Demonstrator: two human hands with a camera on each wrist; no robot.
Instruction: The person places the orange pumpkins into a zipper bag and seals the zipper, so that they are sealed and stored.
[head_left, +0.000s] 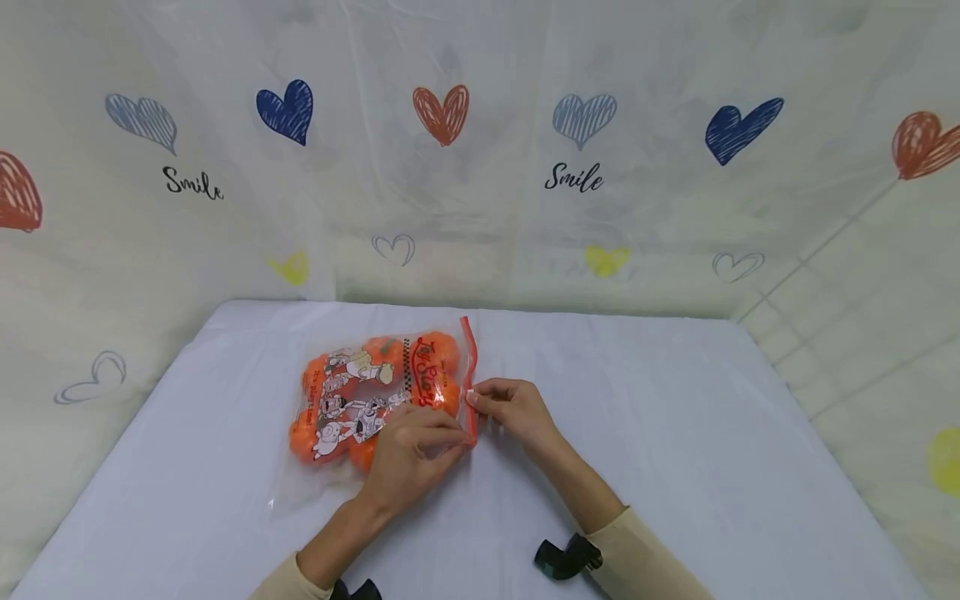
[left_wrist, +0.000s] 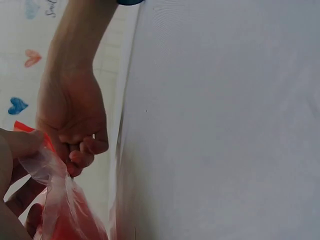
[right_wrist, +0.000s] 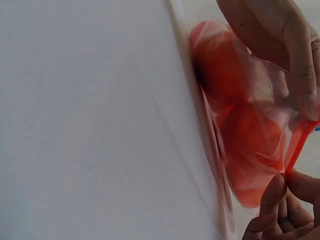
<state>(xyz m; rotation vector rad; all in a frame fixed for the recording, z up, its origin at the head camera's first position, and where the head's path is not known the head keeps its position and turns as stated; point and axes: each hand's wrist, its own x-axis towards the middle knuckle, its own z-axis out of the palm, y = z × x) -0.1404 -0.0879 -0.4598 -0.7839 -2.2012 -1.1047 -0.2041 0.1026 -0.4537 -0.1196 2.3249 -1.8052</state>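
A clear printed zip bag [head_left: 352, 392] lies on the white table, holding several round orange fruits [head_left: 303, 437] that look like mandarins. Along its right edge runs a red zip strip [head_left: 470, 350]. My left hand [head_left: 408, 454] pinches the near end of this strip between thumb and fingers, its palm over the bag's lower right corner. Farther up the strip, my right hand [head_left: 513, 408] pinches the same red edge from the right. In the right wrist view both hands meet the strip [right_wrist: 300, 145], with the fruits [right_wrist: 252, 132] behind the film.
White cloth covers the table [head_left: 637, 433]. Behind it hangs a pale backdrop [head_left: 495, 208] printed with hearts and "Smile". Dark bands with black devices [head_left: 566, 557] sit at the wrists near the beige sleeves [head_left: 645, 558].
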